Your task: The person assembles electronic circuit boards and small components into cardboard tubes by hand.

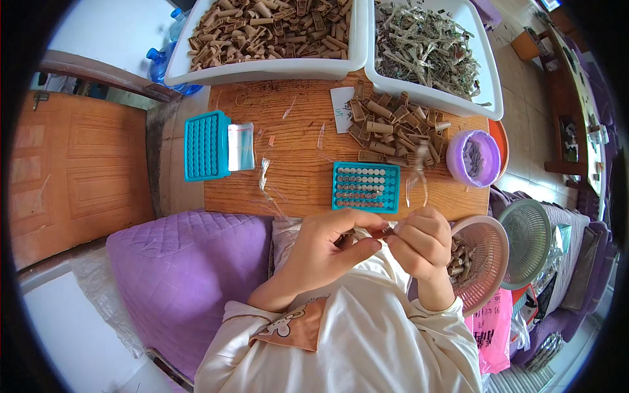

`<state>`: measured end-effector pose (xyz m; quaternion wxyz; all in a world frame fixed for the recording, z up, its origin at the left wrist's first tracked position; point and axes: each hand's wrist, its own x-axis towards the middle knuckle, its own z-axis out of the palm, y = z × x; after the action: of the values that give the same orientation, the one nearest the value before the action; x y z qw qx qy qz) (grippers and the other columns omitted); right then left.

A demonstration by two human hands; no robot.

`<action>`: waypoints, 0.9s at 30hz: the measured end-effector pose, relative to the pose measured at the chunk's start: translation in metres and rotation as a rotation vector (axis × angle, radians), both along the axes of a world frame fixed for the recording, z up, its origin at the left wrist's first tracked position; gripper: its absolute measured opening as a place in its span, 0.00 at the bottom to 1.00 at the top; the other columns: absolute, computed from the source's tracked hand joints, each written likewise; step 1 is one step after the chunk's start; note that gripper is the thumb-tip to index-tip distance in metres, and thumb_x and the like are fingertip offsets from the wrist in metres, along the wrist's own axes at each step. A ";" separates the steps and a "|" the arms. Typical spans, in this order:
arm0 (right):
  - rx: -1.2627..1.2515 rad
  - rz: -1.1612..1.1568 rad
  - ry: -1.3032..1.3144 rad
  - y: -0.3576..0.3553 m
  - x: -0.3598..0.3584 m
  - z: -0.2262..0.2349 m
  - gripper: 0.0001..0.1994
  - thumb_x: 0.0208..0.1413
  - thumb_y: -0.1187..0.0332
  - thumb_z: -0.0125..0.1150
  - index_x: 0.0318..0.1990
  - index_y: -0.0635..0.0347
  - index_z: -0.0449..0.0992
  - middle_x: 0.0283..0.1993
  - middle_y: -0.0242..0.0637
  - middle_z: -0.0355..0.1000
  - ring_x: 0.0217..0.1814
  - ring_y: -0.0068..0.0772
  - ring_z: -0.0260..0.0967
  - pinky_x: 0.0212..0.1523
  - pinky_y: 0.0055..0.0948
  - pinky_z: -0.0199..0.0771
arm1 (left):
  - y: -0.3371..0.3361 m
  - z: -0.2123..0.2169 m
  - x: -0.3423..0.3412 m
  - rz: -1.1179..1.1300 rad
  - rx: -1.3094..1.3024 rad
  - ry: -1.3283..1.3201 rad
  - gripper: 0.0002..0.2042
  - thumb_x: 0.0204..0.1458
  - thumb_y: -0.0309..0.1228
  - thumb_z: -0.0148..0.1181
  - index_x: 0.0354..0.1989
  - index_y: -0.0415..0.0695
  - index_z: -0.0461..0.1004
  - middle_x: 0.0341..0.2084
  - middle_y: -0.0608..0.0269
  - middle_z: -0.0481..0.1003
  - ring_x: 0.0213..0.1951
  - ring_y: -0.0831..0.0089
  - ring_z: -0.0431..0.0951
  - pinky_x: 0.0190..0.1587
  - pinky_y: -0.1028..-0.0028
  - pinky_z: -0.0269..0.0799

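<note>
My left hand (331, 247) is closed just in front of the table edge, around a small brown piece mostly hidden by the fingers. Beside it my right hand (422, 243) pinches, its fingertips nearly touching the left ones. A thin, pale wire strand (420, 171) rises from the right hand, blurred at its upper end. Just beyond the hands, a teal tray (394, 206) holds rows of small round silvery pieces like button cells. Behind it on the table lies a heap of brown cork-shaped plastic pieces (380, 128).
A white bin (275, 71) of brown pieces and another (438, 96) of bundled wires stand at the back. A second teal tray (208, 147) stands left, by clear bags (241, 147). On the right are a purple bowl (457, 167) and a pink basket (496, 262) with brown pieces.
</note>
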<state>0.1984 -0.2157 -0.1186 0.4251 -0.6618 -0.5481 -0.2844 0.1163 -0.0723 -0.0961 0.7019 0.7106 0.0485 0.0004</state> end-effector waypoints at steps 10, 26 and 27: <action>0.044 -0.012 0.296 0.006 -0.004 -0.010 0.12 0.28 0.81 0.57 0.26 0.61 0.67 0.26 0.34 0.65 0.25 0.31 0.64 0.22 0.25 0.66 | -0.004 -0.009 0.000 0.199 0.289 -0.312 0.06 0.36 0.19 0.58 0.25 0.38 0.70 0.22 0.62 0.72 0.18 0.82 0.68 0.19 0.85 0.60; -0.083 -0.539 0.690 -0.006 0.170 -0.032 0.07 0.44 0.74 0.51 0.33 0.62 0.69 0.25 0.37 0.69 0.27 0.26 0.66 0.32 0.21 0.65 | 0.131 -0.065 -0.013 0.776 0.652 0.026 0.05 0.42 0.23 0.54 0.26 0.38 0.66 0.20 0.64 0.71 0.23 0.80 0.68 0.25 0.81 0.62; -0.147 -0.535 0.637 -0.004 0.183 -0.034 0.08 0.44 0.73 0.51 0.34 0.61 0.69 0.26 0.38 0.69 0.27 0.28 0.67 0.32 0.22 0.66 | 0.133 -0.072 -0.013 0.734 0.657 0.066 0.05 0.42 0.23 0.54 0.26 0.38 0.66 0.20 0.63 0.70 0.23 0.80 0.69 0.25 0.80 0.62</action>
<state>0.3816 -0.2195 -0.1524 0.4361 -0.8642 -0.2170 -0.1258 0.1038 0.0609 -0.1678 0.3922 0.8301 0.3151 0.2403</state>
